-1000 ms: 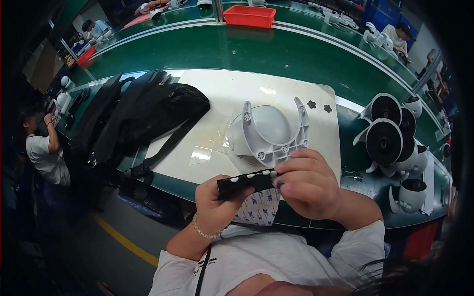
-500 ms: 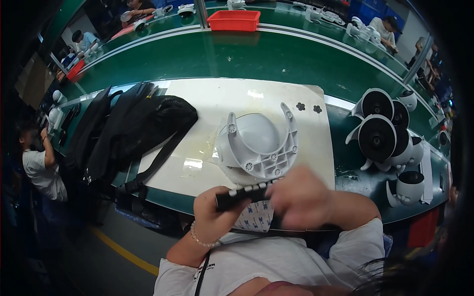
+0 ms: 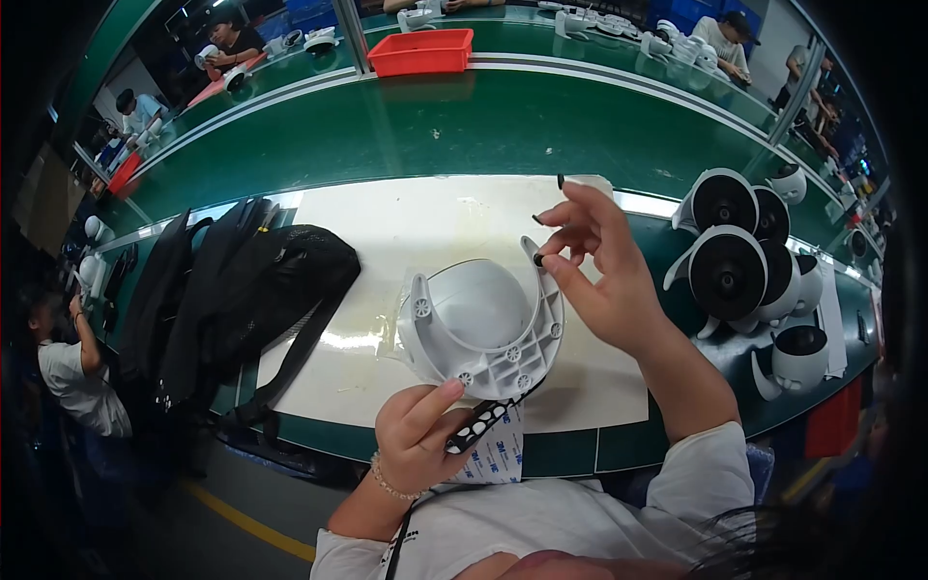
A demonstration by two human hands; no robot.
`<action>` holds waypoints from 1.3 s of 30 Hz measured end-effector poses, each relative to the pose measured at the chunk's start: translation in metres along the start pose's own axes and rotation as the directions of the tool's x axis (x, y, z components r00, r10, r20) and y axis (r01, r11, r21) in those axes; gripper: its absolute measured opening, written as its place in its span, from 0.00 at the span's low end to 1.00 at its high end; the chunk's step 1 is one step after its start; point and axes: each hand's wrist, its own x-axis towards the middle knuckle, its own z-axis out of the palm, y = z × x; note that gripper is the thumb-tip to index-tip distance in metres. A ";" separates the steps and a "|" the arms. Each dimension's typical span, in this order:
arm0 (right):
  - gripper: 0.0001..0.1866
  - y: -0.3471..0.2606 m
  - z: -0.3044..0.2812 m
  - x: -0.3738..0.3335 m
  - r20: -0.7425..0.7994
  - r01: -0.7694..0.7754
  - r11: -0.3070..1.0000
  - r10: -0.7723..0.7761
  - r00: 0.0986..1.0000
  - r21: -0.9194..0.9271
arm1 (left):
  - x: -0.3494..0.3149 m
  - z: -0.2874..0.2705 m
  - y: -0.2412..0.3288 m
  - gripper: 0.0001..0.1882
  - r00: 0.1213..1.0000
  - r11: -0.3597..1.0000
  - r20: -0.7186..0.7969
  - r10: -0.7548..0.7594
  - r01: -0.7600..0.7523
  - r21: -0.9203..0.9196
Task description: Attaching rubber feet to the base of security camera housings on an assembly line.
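My left hand (image 3: pixel 418 440) grips a black strip (image 3: pixel 476 427) with a row of white round spots. One of its fingers reaches to the rim of a white curved plastic housing (image 3: pixel 471 329), which lies with its ribbed frame and round sockets facing up. My right hand (image 3: pixel 604 275) is raised over the housing's right prong, fingers spread. Small black pads (image 3: pixel 538 260) sit on its thumb and fingertips; the thumb is at the prong's tip, contact unclear. White backing paper with blue print (image 3: pixel 501 449) hangs below the strip.
The housing lies on a cream mat (image 3: pixel 353 251) on the green table. A black bag (image 3: pixel 300 271) is at left. Several black-and-white round units (image 3: pixel 727 275) crowd the right side. A red bin (image 3: pixel 420 53) stands at the back, with other people working beyond.
My right hand has left the black strip and risen to the housing's right prong, with black pads on its fingertips. My left hand keeps the strip, now tilted more steeply. The view has shifted slightly.
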 end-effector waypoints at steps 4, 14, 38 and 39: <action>0.28 -0.005 0.003 -0.008 -0.022 0.163 0.977 -0.168 0.986 -0.134 | 0.000 0.000 0.002 0.13 1.000 1.000 0.014 -0.003 0.003 0.006; 0.30 -0.039 -0.006 -0.004 0.042 0.244 0.827 -0.260 0.965 -0.507 | -0.007 -0.002 -0.003 0.12 0.999 1.000 0.038 -0.007 0.007 -0.009; 0.21 -0.075 0.040 0.011 0.359 0.467 0.799 -0.338 0.870 -0.378 | -0.005 -0.003 -0.005 0.12 0.999 0.995 -0.003 0.038 -0.038 -0.090; 0.21 -0.078 0.037 0.011 0.366 0.431 0.802 -0.286 0.885 -0.413 | -0.005 -0.004 -0.006 0.11 0.999 0.995 -0.001 0.035 -0.035 -0.093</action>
